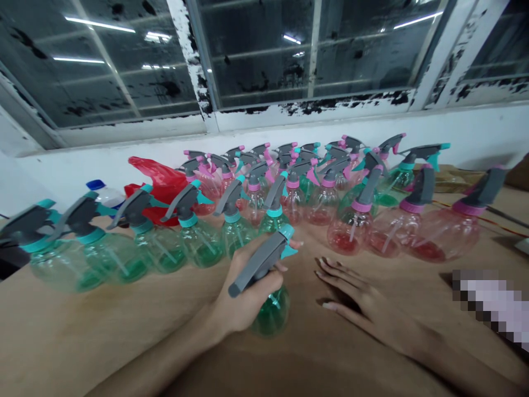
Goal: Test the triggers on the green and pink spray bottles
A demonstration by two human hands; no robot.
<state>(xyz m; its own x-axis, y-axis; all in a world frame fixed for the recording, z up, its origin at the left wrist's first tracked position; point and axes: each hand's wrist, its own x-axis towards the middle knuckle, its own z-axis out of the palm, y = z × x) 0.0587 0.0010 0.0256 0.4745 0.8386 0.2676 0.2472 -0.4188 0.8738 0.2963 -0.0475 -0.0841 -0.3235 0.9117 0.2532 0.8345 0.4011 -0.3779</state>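
Note:
My left hand (pixel 248 295) is wrapped round the neck of a green spray bottle (pixel 270 314) with a grey and turquoise trigger head. The bottle stands upright, or nearly so, at the near middle of the table; whether its base touches the wood I cannot tell. My right hand (pixel 363 298) rests on the tabletop to the right of it, fingers stretched out and holding nothing. Beyond my left hand runs a slanting row of green spray bottles (pixel 202 245). Past my right hand stand pink spray bottles (pixel 347 234) with pink collars.
Several more pink and green spray bottles (pixel 322 204) crowd the back of the wooden table (pixel 165 331). A red plastic bag (pixel 159 182) and a blue-capped bottle (pixel 103 193) sit at back left. A blurred-out pale object (pixel 491 309) lies at right. Windows (pixel 309 55) rise behind.

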